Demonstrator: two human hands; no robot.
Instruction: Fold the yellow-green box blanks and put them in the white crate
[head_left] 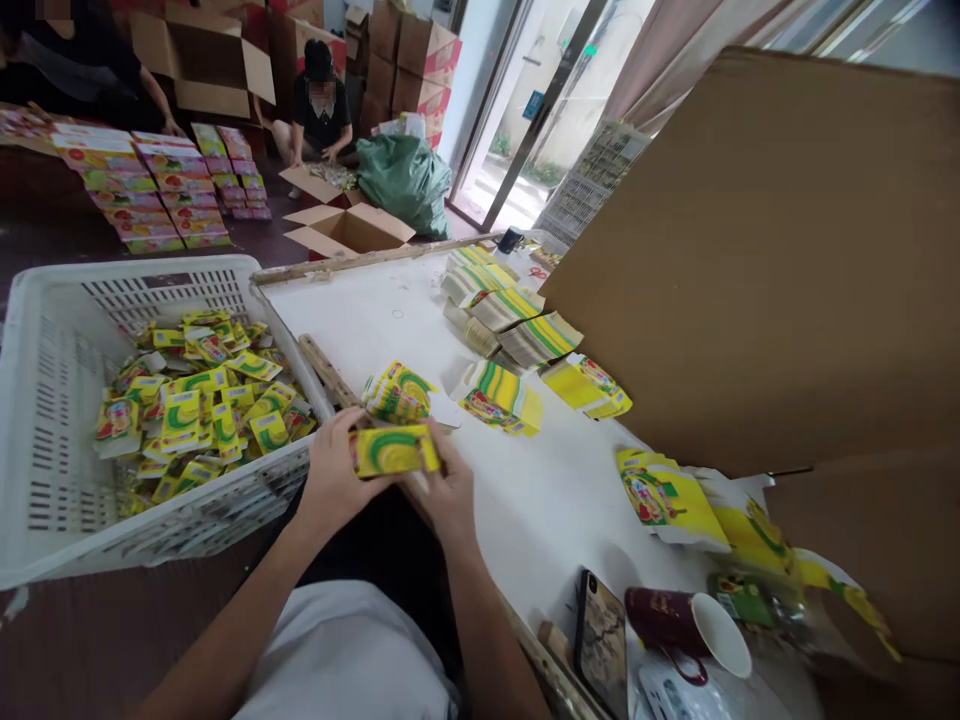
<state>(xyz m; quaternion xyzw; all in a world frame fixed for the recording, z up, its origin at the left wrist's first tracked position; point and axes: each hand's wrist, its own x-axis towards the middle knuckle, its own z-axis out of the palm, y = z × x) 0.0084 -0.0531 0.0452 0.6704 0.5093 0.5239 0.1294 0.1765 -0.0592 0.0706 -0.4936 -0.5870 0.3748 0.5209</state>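
Note:
Both my hands hold one small yellow-and-green packet (394,450) over the near edge of the white table (555,500). My left hand (337,475) grips its left end, my right hand (448,490) its right end and underside. Just beyond it on the table lie a small pile of like packets (399,392) and another folded one (499,397). To my left stands a white plastic crate (52,400) with several such packets (202,400) heaped inside.
Stacks of flat packets (510,315) lie farther back on the table. A large brown cardboard sheet (765,260) rises on the right. Near me sit a dark red mug (686,625) and a phone (602,645). A person (321,110) sits on the floor among open boxes (349,230).

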